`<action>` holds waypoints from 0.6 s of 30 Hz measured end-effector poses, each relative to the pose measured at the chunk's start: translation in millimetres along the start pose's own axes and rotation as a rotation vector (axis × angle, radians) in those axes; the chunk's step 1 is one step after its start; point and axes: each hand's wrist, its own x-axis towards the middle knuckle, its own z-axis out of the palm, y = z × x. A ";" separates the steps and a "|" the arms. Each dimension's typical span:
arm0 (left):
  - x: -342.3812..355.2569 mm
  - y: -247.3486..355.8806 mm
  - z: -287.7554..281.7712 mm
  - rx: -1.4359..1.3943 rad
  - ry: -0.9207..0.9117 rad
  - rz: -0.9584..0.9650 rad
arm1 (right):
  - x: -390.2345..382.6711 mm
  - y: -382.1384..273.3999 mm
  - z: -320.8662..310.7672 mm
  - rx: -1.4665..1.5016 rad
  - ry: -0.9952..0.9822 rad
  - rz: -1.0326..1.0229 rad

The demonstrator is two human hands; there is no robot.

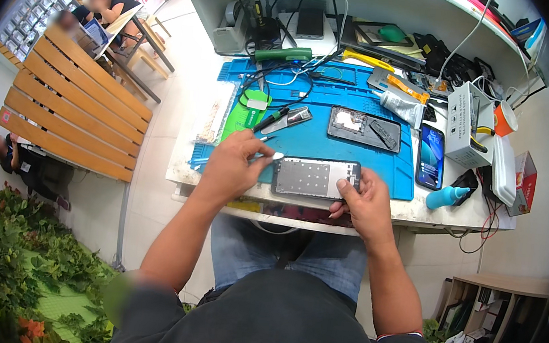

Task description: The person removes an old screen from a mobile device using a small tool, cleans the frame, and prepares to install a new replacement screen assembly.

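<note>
A dark-rimmed phone frame (307, 177) with a silver metal plate is held level over the front edge of the blue work mat (337, 152). My right hand (371, 205) grips its right end, thumb on top and fingers beneath. My left hand (238, 164) is closed in a pinch at the frame's upper left corner. A small white rounded piece (278, 156) sticks out from those fingertips; its kind is unclear. Behind the frame lies an opened phone (364, 129) with its inside showing. A black-handled tool (270, 119) and a metal blade (290, 119) rest beyond my left hand.
To the right are a phone with a lit screen (430, 158), a blue bottle (445, 198), a white tube (401, 108) and a white box (466, 128). A green-handled tool (283, 54) and tangled cables lie at the back, below a shelf. A bag of swabs (215, 115) lies left.
</note>
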 end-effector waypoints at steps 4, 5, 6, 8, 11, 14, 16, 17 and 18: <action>4.1 0.6 -13.6 0.062 -0.031 -0.041 | -0.2 0.9 1.5 -0.015 0.021 -0.003; 5.6 5.8 -13.6 0.012 0.011 -0.072 | -0.1 -0.1 0.9 -0.009 0.017 -0.006; 4.4 4.1 -5.0 -0.131 0.074 -0.048 | 0.2 -0.7 1.2 -0.004 0.012 -0.008; 0.3 -3.1 -3.0 0.000 -0.060 -0.015 | 0.9 -1.7 0.2 0.002 0.004 0.007; -1.7 3.2 -15.3 0.028 -0.161 -0.072 | 1.1 -1.4 -0.2 -0.005 0.004 0.005; 0.5 -0.3 -8.9 0.031 -0.057 0.029 | 1.4 -4.4 1.8 0.003 -0.010 0.009; -3.2 0.4 -16.7 0.002 -0.286 -0.035 | -1.0 -0.5 -1.3 -0.005 -0.010 0.014; -2.1 0.3 -25.7 0.000 -0.363 -0.014 | 1.6 2.0 -2.8 0.012 -0.016 0.004; 3.4 -1.0 -30.1 -0.027 -0.276 -0.044 | 4.1 2.7 -2.8 0.030 -0.021 -0.005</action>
